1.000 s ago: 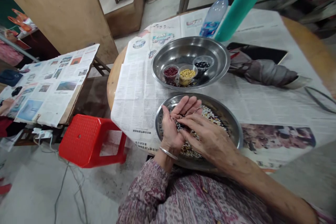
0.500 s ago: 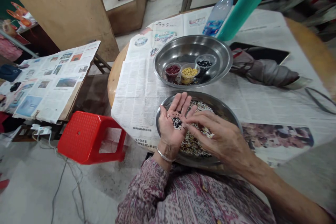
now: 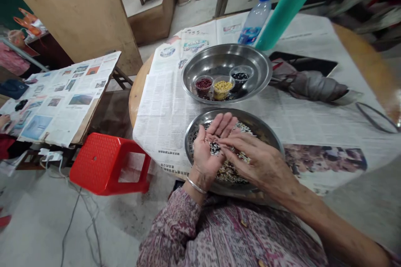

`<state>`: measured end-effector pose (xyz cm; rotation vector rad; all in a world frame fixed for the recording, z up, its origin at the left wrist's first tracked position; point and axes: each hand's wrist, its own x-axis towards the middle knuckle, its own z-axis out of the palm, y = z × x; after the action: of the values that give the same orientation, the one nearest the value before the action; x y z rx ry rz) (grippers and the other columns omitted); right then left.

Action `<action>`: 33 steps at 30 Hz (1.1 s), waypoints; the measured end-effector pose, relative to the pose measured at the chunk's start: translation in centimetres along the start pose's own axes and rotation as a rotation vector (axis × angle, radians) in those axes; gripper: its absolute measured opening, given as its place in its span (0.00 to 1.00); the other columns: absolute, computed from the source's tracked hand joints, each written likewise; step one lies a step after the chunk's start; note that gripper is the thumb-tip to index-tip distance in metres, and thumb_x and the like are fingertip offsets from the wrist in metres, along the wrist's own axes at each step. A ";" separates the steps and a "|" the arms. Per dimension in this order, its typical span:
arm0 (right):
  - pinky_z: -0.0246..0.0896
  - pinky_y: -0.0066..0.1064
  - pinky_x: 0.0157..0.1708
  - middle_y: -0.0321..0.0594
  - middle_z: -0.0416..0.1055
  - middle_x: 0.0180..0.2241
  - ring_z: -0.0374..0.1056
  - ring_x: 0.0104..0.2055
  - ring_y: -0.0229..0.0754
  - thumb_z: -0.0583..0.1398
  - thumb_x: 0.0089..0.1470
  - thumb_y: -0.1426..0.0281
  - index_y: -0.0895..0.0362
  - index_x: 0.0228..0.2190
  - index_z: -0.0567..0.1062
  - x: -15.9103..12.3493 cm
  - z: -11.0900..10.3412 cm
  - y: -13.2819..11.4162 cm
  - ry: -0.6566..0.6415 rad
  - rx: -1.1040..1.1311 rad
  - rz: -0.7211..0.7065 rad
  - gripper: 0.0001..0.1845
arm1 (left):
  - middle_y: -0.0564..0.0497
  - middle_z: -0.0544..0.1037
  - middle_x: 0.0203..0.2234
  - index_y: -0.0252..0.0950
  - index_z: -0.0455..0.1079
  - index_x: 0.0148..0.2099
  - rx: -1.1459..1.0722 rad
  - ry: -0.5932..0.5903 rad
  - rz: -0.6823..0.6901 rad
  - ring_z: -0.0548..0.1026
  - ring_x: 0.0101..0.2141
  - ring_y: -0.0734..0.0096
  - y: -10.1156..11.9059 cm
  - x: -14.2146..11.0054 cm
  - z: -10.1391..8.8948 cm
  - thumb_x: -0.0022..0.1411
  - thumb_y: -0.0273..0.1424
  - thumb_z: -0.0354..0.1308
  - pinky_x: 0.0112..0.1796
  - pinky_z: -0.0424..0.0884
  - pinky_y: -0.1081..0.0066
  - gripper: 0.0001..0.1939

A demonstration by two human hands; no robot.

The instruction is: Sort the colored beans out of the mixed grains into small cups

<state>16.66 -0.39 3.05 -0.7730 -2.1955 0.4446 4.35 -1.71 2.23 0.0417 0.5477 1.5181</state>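
Observation:
My left hand (image 3: 203,156) is palm up and slightly cupped over the near steel basin, its fingers stretched forward. A small heap of black and white grains (image 3: 214,148) lies in that palm. My right hand (image 3: 261,160) reaches across from the right, thumb and forefinger drawn into a pinch at the edge of the heap; whatever sits between those fingertips is too small to make out. Below both hands, the near steel basin (image 3: 277,135) contains mixed grains (image 3: 232,175), mostly white with dark and yellow ones.
Beyond stands a larger steel basin (image 3: 265,60) with clear cups of red beans (image 3: 203,85), yellow beans (image 3: 223,89) and black beans (image 3: 240,77). Behind it are a water bottle (image 3: 253,21) and a teal bottle (image 3: 280,21). A folded umbrella (image 3: 316,85) lies right; a red stool (image 3: 103,162) stands left.
The view has shifted slightly. My left fingers curl in a little more around the grains, and my right fingertips stay at the palm.

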 end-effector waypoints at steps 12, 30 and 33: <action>0.68 0.36 0.36 0.40 0.76 0.33 0.73 0.36 0.44 0.57 0.61 0.71 0.54 0.33 0.76 -0.6 -0.3 -0.5 -0.146 -0.096 -0.053 0.07 | 0.43 0.69 0.64 0.35 0.72 0.60 -0.013 0.077 -0.039 0.65 0.66 0.59 -0.2 -0.2 0.5 0.75 0.43 0.37 0.65 0.60 0.58 0.29; 0.67 0.37 0.40 0.40 0.77 0.33 0.73 0.38 0.44 0.55 0.64 0.69 0.54 0.33 0.74 2.3 -0.7 0.7 -0.164 -0.153 -0.148 0.09 | 0.47 0.68 0.66 0.37 0.72 0.61 -0.039 0.035 -0.096 0.64 0.66 0.62 -0.8 -1.2 -0.8 0.74 0.40 0.37 0.64 0.62 0.60 0.27; 0.67 0.37 0.39 0.40 0.78 0.35 0.74 0.39 0.44 0.57 0.63 0.69 0.54 0.35 0.74 1.5 -1.1 0.7 -0.238 -0.123 -0.196 0.06 | 0.47 0.65 0.67 0.35 0.73 0.58 -0.054 -0.004 -0.087 0.65 0.66 0.63 -0.8 -1.1 -0.9 0.74 0.38 0.37 0.65 0.61 0.64 0.27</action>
<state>16.92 1.20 4.19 -0.5852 -2.5126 0.3181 4.84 -3.10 1.44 -0.0201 0.4990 1.4469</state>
